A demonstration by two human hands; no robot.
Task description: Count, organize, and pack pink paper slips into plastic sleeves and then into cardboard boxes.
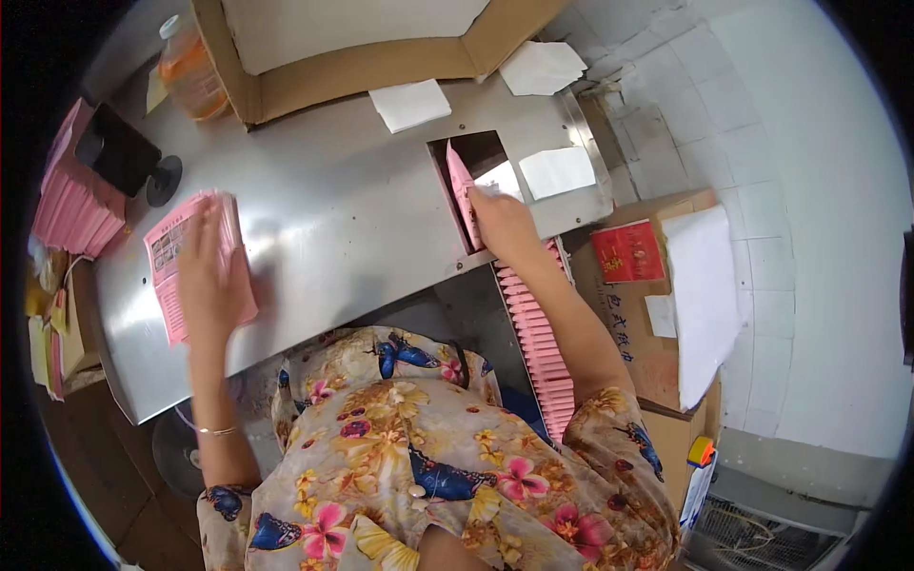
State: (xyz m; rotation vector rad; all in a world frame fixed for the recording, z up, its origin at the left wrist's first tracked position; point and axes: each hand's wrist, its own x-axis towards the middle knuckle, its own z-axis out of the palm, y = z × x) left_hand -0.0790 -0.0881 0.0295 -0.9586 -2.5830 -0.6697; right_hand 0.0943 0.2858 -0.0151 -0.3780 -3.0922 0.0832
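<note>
Our left hand (208, 276) lies flat on a pile of pink sheets (171, 262) at nine o'clock on the steel table (333, 209), its fingers together and stretched out, pressing the top sheet down rather than gripping it. The sheets carry dark print and fan out a little under our palm. Our right hand (503, 224) is at about one o'clock from the table's middle, where its fingers are closed on a pink sheet (461, 190) standing on edge in a dark slot (481, 157) cut into the table top. From just below that hand a long row of pink sheets (538, 343), packed upright in a chute, runs down toward five o'clock beside our right forearm.

Farther out, three white sheets (409, 103) lie on the table near the slot, toward twelve and one o'clock. A big cardboard box (352, 57) sits at twelve o'clock, and a bottle of orange drink (188, 71) stands at eleven o'clock just beside it. A black stand (124, 152) rests at ten o'clock, with another stack of pink sheets (71, 205) beyond it at the table's edge. At three o'clock we see a brown carton (638, 324) with a red packet (628, 252) on top and a white sheet draped over it.
</note>
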